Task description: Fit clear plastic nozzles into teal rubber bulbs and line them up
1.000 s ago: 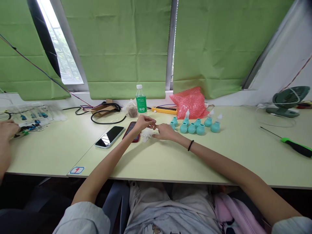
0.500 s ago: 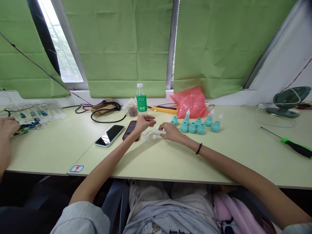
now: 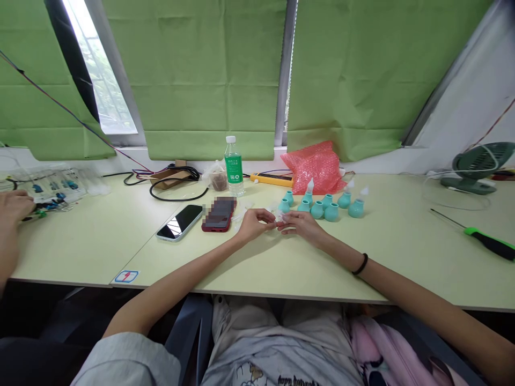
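My left hand and my right hand meet fingertip to fingertip over the table's middle. Between them is a small translucent plastic tip, mostly covered by the fingers, which are closed in a pinch. Its exact shape cannot be made out. Beyond my left hand lie more loose translucent pieces, partly hidden. Just past my right hand stand several teal rubber bulbs; three carry a pointed clear tip, while others show open necks.
Left of my hands lie a red-cased phone and a light-cased phone. Behind stand a water bottle and a pink bubble-wrap bag. A screwdriver lies right, near a fan. Another person's hand is at far left.
Both hands have moved right and nearer to me, away from the loose translucent pieces. Apart before, they now touch around one small piece.
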A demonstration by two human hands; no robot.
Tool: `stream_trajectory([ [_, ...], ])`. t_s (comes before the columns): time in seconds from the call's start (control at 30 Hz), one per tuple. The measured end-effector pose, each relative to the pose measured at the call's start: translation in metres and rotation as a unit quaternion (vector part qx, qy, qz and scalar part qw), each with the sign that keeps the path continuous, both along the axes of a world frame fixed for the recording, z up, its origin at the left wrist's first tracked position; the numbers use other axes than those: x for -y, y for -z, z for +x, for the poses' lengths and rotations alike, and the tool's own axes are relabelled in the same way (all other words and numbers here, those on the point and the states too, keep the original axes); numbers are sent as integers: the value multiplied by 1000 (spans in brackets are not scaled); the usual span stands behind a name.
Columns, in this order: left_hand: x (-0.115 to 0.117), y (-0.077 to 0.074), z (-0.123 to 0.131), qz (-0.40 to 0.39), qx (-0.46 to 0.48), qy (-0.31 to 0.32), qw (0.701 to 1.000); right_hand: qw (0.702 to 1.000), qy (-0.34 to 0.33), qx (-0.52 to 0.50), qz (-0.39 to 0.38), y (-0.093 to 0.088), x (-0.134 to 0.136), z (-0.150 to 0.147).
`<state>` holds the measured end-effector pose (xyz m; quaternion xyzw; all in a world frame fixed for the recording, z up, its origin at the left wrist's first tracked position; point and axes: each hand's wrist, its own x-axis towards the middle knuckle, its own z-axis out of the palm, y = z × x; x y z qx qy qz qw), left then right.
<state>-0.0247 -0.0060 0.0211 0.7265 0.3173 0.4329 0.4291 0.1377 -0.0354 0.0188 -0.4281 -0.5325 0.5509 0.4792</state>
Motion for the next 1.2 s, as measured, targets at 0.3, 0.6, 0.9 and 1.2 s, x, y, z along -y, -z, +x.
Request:
stream_trajectory([
  [0.3,5,2,-1,-191,135,45,971,998,24,-55,-31,7,2,-1],
  [0.6,6,-1,-1,-188,157,48,968,997,55,-45,5,4,6,-1],
  [0.9,14,0,3,-35,81,-49,995,999,2,-52,4,6,9,-6],
  [1.2,13,1,1,45,68,-65,995,997,-49,-54,-20,6,10,-7],
])
